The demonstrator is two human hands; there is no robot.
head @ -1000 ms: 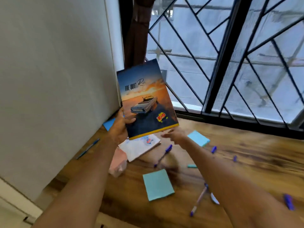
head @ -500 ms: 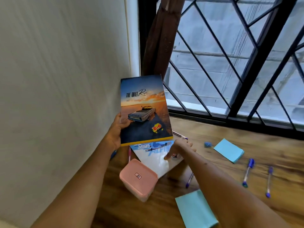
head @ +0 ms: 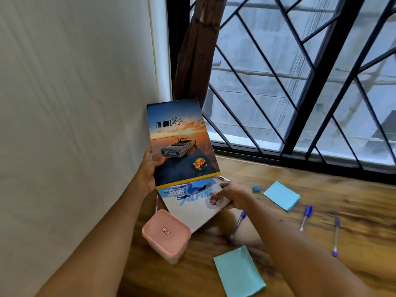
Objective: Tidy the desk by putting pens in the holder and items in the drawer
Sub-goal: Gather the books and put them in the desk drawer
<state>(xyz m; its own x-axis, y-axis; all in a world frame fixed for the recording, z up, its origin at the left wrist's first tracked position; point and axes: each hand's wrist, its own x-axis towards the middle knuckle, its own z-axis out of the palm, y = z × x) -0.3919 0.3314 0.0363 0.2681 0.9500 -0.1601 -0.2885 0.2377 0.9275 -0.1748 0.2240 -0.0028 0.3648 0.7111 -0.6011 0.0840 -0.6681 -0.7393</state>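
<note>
My left hand (head: 149,168) grips the left edge of a notebook with a car and sunset on its cover (head: 182,142) and holds it upright above the wooden desk (head: 321,243). Under it lies a white notebook with blue lettering (head: 188,202). My right hand (head: 230,195) pinches that notebook's right edge, thumb on the cover. Three blue pens (head: 236,225) (head: 306,217) (head: 336,236) lie loose to the right. A pink pen (head: 156,203) shows by the wall. No holder or drawer is in view.
A pink lidded box (head: 166,234) sits on the white notebook's near corner. Two blue sticky-note pads (head: 281,195) (head: 239,273) and a small blue sharpener (head: 256,188) lie on the desk. A wall (head: 75,125) bounds the left, a barred window (head: 300,93) the back.
My right hand has gone from hovering over the desk to the white notebook and now pinches its right edge. My left hand still holds the car notebook upright. The view has shifted left.
</note>
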